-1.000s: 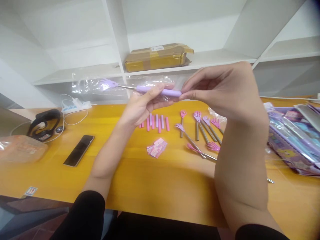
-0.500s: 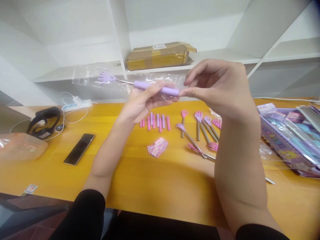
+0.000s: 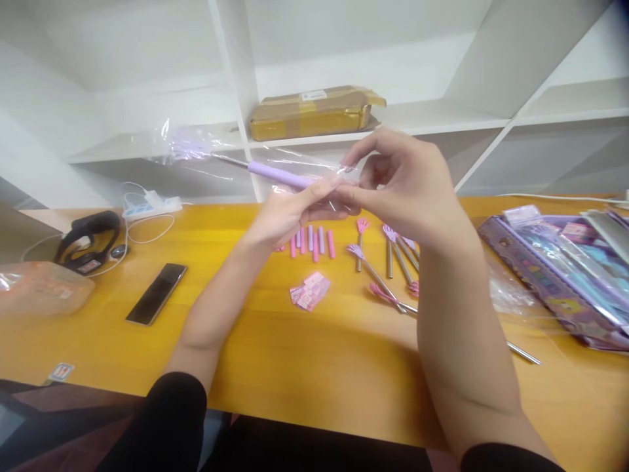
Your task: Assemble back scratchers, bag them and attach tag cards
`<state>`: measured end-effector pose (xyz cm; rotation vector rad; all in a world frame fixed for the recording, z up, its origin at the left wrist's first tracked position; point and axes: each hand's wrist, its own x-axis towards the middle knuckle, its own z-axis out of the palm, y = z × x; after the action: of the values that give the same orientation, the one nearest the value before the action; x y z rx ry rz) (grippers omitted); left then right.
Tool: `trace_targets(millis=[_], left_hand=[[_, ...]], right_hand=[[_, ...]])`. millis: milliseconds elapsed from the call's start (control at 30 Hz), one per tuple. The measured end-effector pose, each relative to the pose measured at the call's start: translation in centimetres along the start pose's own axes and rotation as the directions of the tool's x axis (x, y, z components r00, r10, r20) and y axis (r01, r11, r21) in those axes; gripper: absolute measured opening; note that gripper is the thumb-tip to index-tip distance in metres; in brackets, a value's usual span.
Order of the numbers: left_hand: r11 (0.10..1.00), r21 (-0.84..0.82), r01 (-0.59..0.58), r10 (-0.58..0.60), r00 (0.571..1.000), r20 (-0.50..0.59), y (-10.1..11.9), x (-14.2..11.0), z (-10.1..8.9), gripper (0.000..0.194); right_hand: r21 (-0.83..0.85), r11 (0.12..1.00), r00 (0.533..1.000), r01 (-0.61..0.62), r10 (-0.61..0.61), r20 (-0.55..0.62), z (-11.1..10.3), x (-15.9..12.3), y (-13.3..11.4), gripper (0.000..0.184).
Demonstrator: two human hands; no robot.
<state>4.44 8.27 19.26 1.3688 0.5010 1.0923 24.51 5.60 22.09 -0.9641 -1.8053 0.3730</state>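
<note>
A purple back scratcher (image 3: 275,174) with a metal rod lies inside a clear plastic bag (image 3: 314,159), raised above the table. Its claw head, at the left, is blurred by the bag's glare. My left hand (image 3: 289,213) is closed round the handle's lower end through the bag, thumb on top. At the bag's right end, my right hand (image 3: 407,187) meets the left fingertips, its thumb and fingers pinching what looks like the film. Below lie pink and purple handle tubes (image 3: 316,244), small pink cards (image 3: 310,290) and several back scratchers without tubes (image 3: 369,269).
A purple patterned box (image 3: 545,282) of packaged items stands at the right, with loose clear bags (image 3: 511,292) beside it. A phone (image 3: 156,294), a black headset (image 3: 87,241) and a power strip (image 3: 154,206) sit at the left. A taped carton (image 3: 314,113) rests on the shelf behind.
The bagged back scratcher has shifted left, its handle end now hidden by my fingers. My right hand has moved left and closed up to my left hand.
</note>
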Motion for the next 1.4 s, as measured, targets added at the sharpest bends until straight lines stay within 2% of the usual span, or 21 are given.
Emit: trace_targets(millis=[133,233,333,400,500,533,600,700,767,867,967,1033,1167,1300,1400], left_hand=[[0.999,0.038,0.025,-0.025,1.0,0.014,0.5,0.0,-0.3,0.047],[0.998,0.054,0.042,-0.045,0.998,0.049,1.1,-0.1,-0.6,0.042],[0.994,0.069,0.083,-0.085,0.996,0.028,1.4,0.0,-1.0,0.035],[0.994,0.048,0.103,-0.103,0.995,0.005,1.4,0.1,-1.2,0.028],[0.99,-0.026,0.142,-0.142,0.99,0.007,1.3,0.4,-1.3,0.021],[0.986,-0.048,0.161,-0.161,0.987,0.009,1.2,0.5,-1.2,0.02],[0.974,-0.078,0.214,-0.214,0.977,0.017,1.0,0.6,-1.0,0.019],[0.958,-0.121,0.261,-0.259,0.965,0.034,0.7,0.9,-0.6,0.02],[0.96,-0.159,0.232,-0.233,0.972,0.013,0.3,1.0,-0.5,0.018],[0.97,-0.2,0.14,-0.158,0.984,-0.077,-0.2,1.3,-0.5,0.021],[0.974,-0.207,0.089,-0.124,0.979,-0.159,-0.5,1.6,-0.6,0.026],[0.978,-0.189,0.093,-0.126,0.977,-0.172,-0.6,1.7,-0.6,0.029],[0.988,-0.1,0.115,-0.131,0.977,-0.167,-0.8,1.7,-0.5,0.031],[0.998,-0.002,0.069,-0.069,0.992,-0.105,-1.3,1.5,-0.5,0.035],[1.0,0.027,-0.006,0.008,0.997,-0.077,-1.6,1.4,-0.6,0.034]], right_hand=[[-0.04,0.997,0.998,0.069,-0.069,0.002,0.2,-0.1,0.1,0.037],[0.0,0.995,0.991,0.099,-0.098,0.09,-0.4,-0.3,-0.2,0.034],[0.049,0.991,0.979,0.124,-0.131,0.159,-1.6,-0.6,-0.7,0.034],[0.07,0.985,0.953,0.159,-0.171,0.248,-2.4,-0.8,-0.8,0.035],[0.071,0.97,0.892,0.232,-0.241,0.382,-2.9,-0.6,-0.6,0.032],[0.052,0.966,0.89,0.252,-0.253,0.378,-2.9,-0.5,-0.5,0.026],[-0.001,0.963,0.918,0.27,-0.257,0.303,-2.5,-0.3,-0.4,0.012],[-0.063,0.952,0.942,0.3,-0.285,0.178,-1.7,0.0,-0.4,0.014],[-0.104,0.939,0.937,0.328,-0.309,0.166,-1.6,0.1,-0.5,0.015],[-0.157,0.914,0.916,0.374,-0.338,0.216,-2.1,0.0,-0.5,0.017],[-0.16,0.878,0.888,0.452,-0.425,0.175,-2.6,-0.1,-0.4,0.014],[-0.155,0.869,0.88,0.469,-0.446,0.162,-2.8,-0.2,-0.3,0.013],[-0.058,0.903,0.877,0.426,-0.396,0.272,-2.5,-0.2,-0.3,0.009],[-0.049,0.975,0.944,0.218,-0.198,0.264,-1.7,0.0,-0.2,0.018],[-0.037,0.992,0.952,0.121,-0.106,0.286,-1.0,0.1,-0.2,0.025]])
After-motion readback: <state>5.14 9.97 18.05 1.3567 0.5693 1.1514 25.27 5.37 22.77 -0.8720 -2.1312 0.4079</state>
